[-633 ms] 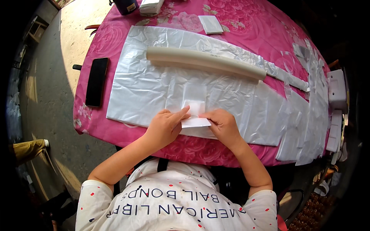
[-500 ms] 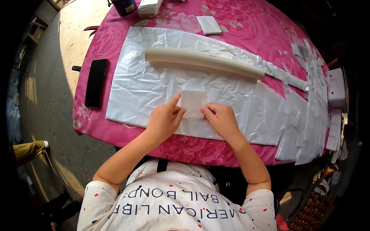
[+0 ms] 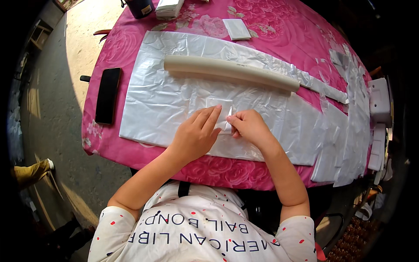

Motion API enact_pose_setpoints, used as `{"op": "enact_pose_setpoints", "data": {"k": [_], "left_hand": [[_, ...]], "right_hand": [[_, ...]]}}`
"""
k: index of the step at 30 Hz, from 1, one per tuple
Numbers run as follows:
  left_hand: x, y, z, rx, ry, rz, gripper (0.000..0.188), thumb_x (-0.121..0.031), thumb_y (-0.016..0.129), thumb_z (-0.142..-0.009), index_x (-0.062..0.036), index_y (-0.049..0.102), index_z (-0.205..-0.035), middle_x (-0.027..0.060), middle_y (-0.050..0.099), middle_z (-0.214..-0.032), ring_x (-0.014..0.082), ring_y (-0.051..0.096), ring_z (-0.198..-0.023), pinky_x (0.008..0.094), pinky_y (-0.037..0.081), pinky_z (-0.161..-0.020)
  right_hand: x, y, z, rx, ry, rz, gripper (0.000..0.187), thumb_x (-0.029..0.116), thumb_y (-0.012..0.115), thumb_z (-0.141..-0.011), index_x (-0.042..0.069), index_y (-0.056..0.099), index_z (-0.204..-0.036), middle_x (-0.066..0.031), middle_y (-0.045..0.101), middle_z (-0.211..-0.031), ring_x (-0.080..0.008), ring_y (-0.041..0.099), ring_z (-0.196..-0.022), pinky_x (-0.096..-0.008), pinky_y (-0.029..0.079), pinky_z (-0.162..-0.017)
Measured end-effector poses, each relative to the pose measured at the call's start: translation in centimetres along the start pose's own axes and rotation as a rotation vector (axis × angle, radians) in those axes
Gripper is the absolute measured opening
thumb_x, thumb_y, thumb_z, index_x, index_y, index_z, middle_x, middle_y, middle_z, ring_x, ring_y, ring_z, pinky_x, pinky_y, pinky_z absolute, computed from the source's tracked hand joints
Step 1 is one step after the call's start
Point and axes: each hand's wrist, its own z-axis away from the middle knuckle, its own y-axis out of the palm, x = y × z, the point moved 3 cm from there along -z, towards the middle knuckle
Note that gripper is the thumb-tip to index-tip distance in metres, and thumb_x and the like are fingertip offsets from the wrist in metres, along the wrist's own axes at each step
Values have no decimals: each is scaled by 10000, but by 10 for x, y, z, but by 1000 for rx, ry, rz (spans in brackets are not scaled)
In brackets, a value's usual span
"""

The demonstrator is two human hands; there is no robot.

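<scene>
A small folded square of thin white plastic film (image 3: 225, 112) lies on the stack of white plastic sheets (image 3: 152, 105), partly covered by my hands. Across its left part rests my left hand (image 3: 198, 131), fingers stretched out flat and thumb apart. My right hand (image 3: 248, 126) pinches the square's right edge between thumb and fingers, and that edge stands lifted a little. Just beyond both hands, a long beige tube (image 3: 231, 72) lies crosswise on the sheets.
A black phone (image 3: 108, 95) lies left on the pink flowered tablecloth (image 3: 218, 172). At the back are a folded white square (image 3: 237, 29), a white stack (image 3: 169, 8) and a dark cup (image 3: 139, 8). Loose plastic strips (image 3: 349, 131) hang at the right, beside white plastic stools (image 3: 379, 102).
My left hand has slid right and flattened over the folded plastic square. My right hand still pinches its right edge, which is now raised. The tube and sheets stay put.
</scene>
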Motion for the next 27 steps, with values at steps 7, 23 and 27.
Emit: {"op": "enact_pose_setpoints", "data": {"k": [7,23,27], "left_hand": [[-1,35,-1,271,-114,-175,875,-510,537,-809,102,242,-1360,263,218,-1439,368,170,-1366,463,112,-1111],[5,32,6,203,-80,-95,1004,-612,511,-776,88,142,-1396,266,98,-1472,390,51,-1382,496,55,-1104],[8,-3,26,-94,-137,217,766,-365,583,-829,8,233,-1400,250,196,-1450,358,185,-1359,445,169,-1087]], "right_hand": [[-1,0,-4,18,5,16,323,241,540,-869,-7,641,-688,-79,604,-557,-141,598,-496,-290,463,-522],[2,-4,41,-333,-158,590,203,187,702,-697,50,593,-799,-100,635,-753,-280,615,-715,-372,478,-635],[19,3,44,-494,-535,652,253,184,680,-733,47,591,-926,-111,616,-954,-282,588,-866,-383,464,-756]]}}
